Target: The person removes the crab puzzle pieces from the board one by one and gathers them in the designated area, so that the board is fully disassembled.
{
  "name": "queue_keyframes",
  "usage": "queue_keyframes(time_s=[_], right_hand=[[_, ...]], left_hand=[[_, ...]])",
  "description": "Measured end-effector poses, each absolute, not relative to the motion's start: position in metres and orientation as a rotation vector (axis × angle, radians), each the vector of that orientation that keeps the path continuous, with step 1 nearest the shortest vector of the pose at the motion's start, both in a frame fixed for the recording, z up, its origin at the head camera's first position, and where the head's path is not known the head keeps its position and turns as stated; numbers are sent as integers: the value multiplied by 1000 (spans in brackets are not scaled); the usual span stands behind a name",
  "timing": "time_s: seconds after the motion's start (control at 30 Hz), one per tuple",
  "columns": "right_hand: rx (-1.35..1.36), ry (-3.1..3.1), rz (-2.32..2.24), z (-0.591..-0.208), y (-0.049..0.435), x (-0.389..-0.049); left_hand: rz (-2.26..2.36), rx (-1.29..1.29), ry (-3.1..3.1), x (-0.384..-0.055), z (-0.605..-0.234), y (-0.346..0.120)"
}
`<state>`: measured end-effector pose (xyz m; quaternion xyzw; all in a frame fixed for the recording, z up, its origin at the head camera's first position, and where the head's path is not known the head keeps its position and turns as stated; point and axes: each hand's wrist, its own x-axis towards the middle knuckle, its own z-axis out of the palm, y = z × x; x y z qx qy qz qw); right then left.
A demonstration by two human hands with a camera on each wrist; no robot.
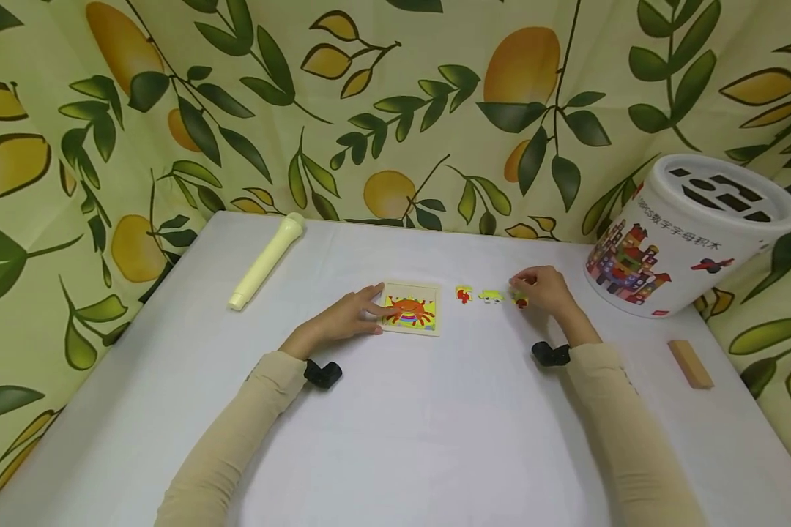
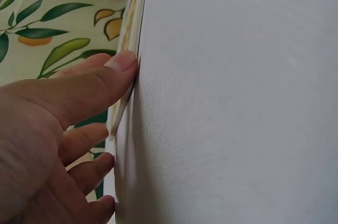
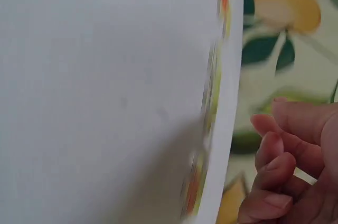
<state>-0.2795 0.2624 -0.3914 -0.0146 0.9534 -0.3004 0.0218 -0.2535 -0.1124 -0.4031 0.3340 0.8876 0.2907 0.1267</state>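
A small square wooden puzzle board (image 1: 438, 311) with a red-orange crab picture (image 1: 411, 313) on yellow lies mid-table. My left hand (image 1: 349, 316) rests at its left side, fingers spread and fairly straight. In the left wrist view the thumb (image 2: 119, 68) touches the board's edge. To the right, three loose puzzle pieces lie in a row: a red-and-yellow one (image 1: 463, 295), a green-and-white one with eyes (image 1: 491, 296) and a red-and-yellow one (image 1: 521, 301). My right hand (image 1: 544, 287) is beside and above the last piece, its fingers loosely bent. The right wrist view shows nothing between them.
A pale yellow microphone-shaped object (image 1: 266, 261) lies at the back left. On the right stands a white block bucket (image 1: 688, 234) with a slotted lid, and a brown wooden block (image 1: 690, 364) lies before it. A leaf-patterned curtain (image 1: 395, 110) hangs behind the white table (image 1: 422, 424).
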Motion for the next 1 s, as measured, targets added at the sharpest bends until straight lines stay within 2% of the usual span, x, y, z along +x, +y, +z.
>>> queue_keyframes(time_s=[0.23,0.43,0.67,1.0], right_hand=[[-384,2853,-1009,-385,168,-279],[-495,2771,-970,-396,105,-274],[-613,2800,-976,-411,89,-260],[-617,2803,-993,-405,87,-264]], left_hand=[[877,982,2580,-254,-404,-113],[873,986,2598,-250,-410,-110],[861,996,2589,-240,-413,-110],[852,994,2611,-244,-407,-109]])
